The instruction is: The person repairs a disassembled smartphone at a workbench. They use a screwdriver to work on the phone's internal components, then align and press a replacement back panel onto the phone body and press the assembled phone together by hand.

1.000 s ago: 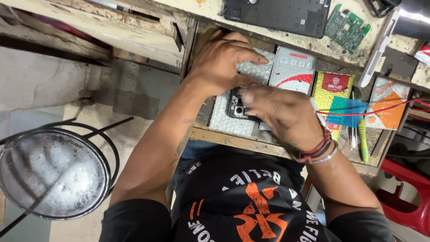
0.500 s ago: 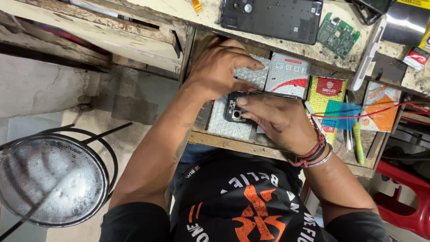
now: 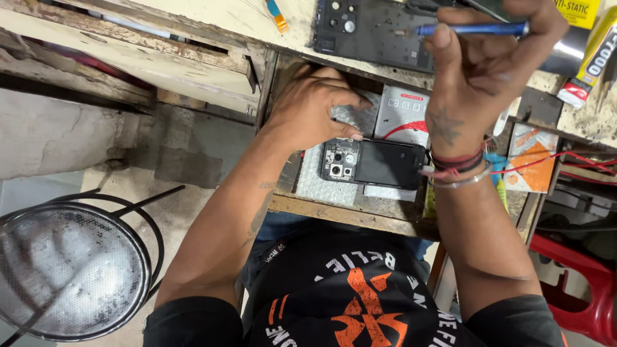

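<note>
My left hand (image 3: 315,109) rests in an open drawer, its fingertips touching the top edge of a black phone body (image 3: 373,163) that lies camera-side up on a silvery padded sheet (image 3: 321,186). Up over the workbench, my right hand (image 3: 482,58) grips a blue pen-like tool (image 3: 472,29), held level. The tool's tip sits over a dark phone back panel (image 3: 373,32) lying on the bench top.
Small printed packets (image 3: 402,109) and orange cards (image 3: 530,160) fill the drawer beside red wires (image 3: 578,159). A glue tube (image 3: 588,64) lies at the bench's right. A round mesh stool (image 3: 64,270) stands at lower left, a red plastic stool (image 3: 578,283) at lower right.
My right hand has left the phone in the drawer and risen to the bench top, now holding the blue tool. The black phone lies uncovered. My left hand has stayed at the drawer.
</note>
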`<state>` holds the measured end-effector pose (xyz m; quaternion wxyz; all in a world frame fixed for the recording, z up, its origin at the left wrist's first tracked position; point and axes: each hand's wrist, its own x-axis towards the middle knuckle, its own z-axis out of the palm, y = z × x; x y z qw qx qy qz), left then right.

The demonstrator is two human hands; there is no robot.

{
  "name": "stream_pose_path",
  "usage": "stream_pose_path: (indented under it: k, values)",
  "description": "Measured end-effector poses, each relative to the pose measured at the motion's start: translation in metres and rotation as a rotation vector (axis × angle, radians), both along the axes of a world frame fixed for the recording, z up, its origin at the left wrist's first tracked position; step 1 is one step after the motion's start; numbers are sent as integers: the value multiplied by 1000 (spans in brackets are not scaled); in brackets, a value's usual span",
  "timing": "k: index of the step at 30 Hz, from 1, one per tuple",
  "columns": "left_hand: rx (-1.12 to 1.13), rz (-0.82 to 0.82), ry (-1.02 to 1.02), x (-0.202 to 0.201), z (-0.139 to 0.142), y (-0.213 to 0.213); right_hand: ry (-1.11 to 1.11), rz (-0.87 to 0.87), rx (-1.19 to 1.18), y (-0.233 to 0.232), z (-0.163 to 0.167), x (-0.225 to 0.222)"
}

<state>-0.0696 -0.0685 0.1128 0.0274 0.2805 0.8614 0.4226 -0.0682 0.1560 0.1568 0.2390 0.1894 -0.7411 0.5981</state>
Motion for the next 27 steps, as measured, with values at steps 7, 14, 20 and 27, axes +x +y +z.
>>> stream_pose_path:
  k: [7, 14, 20, 27]
  values:
    - [19, -5, -3, -2, 6, -3, -4, 44, 78, -8, 3, -15]
    - [22, -5, 4, -1, 6, -3, -100, 9, -21, -5, 15, 6]
    - [238, 9, -52, -3, 0, -1, -250, -10, -149, 3, 7, 49]
    - [356, 21, -26, -1, -7, 0, -340, 91, -236, 4, -23, 55]
